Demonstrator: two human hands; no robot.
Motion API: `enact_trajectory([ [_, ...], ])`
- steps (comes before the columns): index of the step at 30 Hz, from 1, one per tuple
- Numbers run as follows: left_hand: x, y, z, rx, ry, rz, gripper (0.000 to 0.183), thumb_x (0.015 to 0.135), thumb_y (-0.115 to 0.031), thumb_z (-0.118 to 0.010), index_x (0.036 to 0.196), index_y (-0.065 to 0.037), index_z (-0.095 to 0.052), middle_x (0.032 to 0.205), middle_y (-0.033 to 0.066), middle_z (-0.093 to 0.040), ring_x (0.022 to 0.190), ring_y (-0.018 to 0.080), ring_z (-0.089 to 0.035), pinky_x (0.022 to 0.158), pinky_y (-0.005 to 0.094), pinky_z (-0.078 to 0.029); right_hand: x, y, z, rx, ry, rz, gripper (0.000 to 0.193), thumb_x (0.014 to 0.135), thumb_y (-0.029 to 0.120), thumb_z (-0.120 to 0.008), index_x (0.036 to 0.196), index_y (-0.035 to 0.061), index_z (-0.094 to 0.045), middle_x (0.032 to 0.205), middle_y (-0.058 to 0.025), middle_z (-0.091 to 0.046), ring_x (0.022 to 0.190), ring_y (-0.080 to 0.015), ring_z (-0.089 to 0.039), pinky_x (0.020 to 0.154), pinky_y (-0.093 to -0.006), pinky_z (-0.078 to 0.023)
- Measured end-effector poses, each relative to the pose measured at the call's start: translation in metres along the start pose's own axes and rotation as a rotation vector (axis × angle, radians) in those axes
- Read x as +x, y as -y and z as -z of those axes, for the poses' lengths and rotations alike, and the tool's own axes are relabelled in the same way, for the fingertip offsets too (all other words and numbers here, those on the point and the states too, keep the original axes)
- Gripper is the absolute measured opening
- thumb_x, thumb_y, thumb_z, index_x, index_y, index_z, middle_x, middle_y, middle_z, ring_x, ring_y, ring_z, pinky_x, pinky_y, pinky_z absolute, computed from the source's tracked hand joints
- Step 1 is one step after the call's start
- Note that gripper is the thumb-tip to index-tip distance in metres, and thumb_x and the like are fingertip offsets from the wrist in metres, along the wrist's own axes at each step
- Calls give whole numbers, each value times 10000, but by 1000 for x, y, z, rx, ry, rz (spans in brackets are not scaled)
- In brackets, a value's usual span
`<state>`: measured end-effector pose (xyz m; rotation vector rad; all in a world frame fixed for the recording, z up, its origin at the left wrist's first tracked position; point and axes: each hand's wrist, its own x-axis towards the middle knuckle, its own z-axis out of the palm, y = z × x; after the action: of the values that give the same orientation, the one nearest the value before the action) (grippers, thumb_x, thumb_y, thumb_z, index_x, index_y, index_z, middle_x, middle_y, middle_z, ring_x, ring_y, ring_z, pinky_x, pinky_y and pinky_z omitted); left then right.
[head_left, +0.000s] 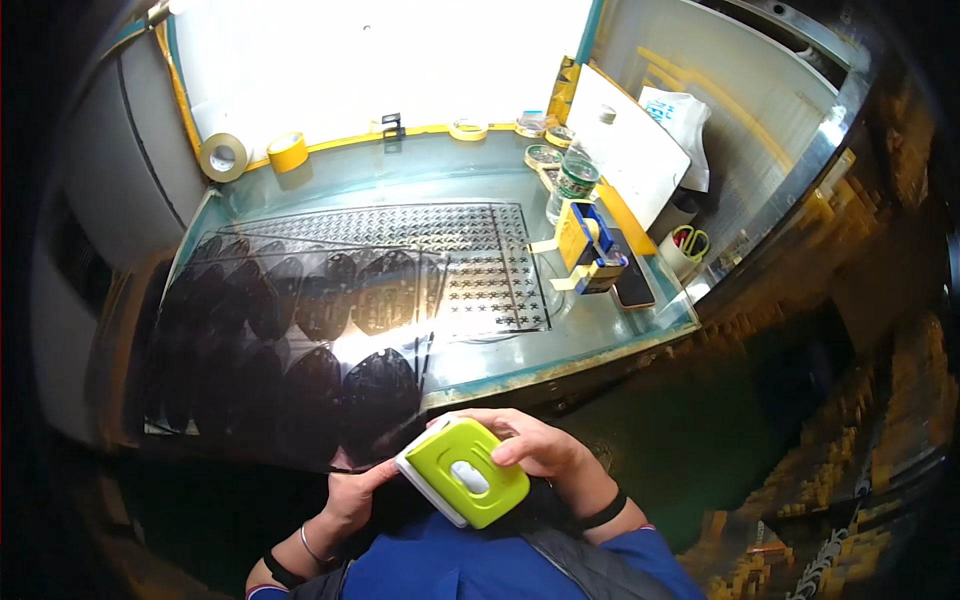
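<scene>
My right hand (535, 445) is wrapped round a lime-green hole punch (493, 500) with a white base, its thumb on the top. The punch is tilted in front of my body, just off the table's front edge. My left hand (352, 497) is closed at the near edge of a dark see-through film sheet (300, 395), one finger reaching to the punch's white side. Rows of dark oval shapes show on the film, which lies over the left of the glass table and hangs past its front edge. Whether the film's corner sits inside the punch is hidden.
Under the film lies a patterned clear sheet (495, 270) on the glass table (600, 340). To the right stand a blue-and-yellow tape dispenser (588, 240), a phone (634, 285), a bottle (580, 172) and a cup with scissors (685, 248). Tape rolls (287, 152) line the back.
</scene>
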<state>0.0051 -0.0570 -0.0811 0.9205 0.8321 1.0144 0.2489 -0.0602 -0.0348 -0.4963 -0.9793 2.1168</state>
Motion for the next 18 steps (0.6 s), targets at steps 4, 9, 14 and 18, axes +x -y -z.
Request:
enact_trajectory([
  [4, -5, -3, -6, 63, 29, 109, 347, 792, -56, -615, 1117, -38, -496, 1022, 65, -580, 875, 153, -579, 716, 287, -477, 1, -3, 0, 8, -89, -38, 611, 704, 246, -653, 1211, -16, -435, 1107, -78, -536, 985, -134, -521, 829, -240, -418],
  [9, -2, -8, 0, -242, 72, 370, 294, 892, -229, -461, 905, 27, -607, 848, 121, -638, 763, 204, -620, 644, 310, -506, 3, -13, 5, -93, -79, -40, 569, 704, 256, -652, 1183, 7, -470, 1038, -44, -561, 923, -100, -526, 742, -195, -417],
  [14, -6, 1, 3, 11, 17, 195, 185, 873, -139, -509, 882, 2, -628, 837, 76, -639, 745, 167, -614, 669, 294, -500, 6, -13, 1, -100, -14, -54, 634, 673, 282, -662, 1200, -7, -462, 1048, -49, -557, 921, -95, -518, 761, -190, -402],
  [18, -5, 5, -3, 108, -16, -20, 116, 837, -65, -567, 921, 6, -604, 866, 39, -621, 761, 128, -594, 715, 257, -481, 4, -13, 6, -114, 16, -73, 676, 671, 258, -674, 1230, -33, -430, 1109, -79, -543, 983, -121, -510, 842, -227, -390],
])
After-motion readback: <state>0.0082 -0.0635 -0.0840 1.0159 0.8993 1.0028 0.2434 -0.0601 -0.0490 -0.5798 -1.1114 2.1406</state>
